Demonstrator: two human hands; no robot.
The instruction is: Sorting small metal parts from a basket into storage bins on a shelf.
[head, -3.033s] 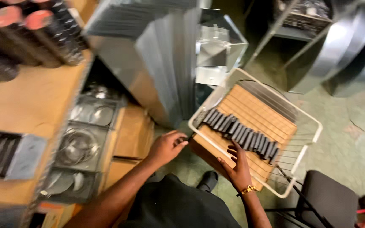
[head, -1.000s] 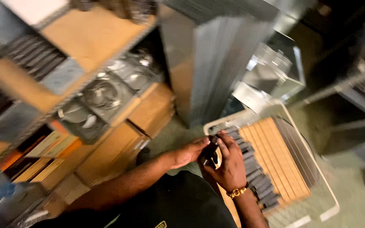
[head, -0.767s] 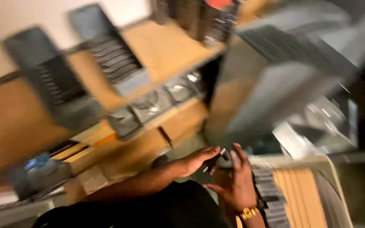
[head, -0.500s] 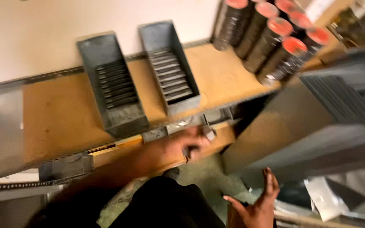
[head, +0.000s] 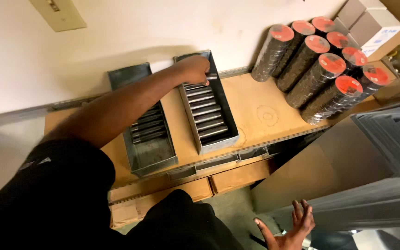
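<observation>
Leftmost, a grey sheet-metal tray (head: 140,153) lies beside a second grey metal tray of dark bars (head: 207,111), at whose far end the left hand (head: 194,69) curls, grip hidden, while the right hand (head: 289,227) hangs spread, empty.

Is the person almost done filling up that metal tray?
Partly. The right-hand metal tray already holds a row of dark pieces. The left hand is at its far end, seemingly placing another; its grip is hidden. The right hand hangs open, empty. The neighbouring tray has bare space near its front.
</observation>
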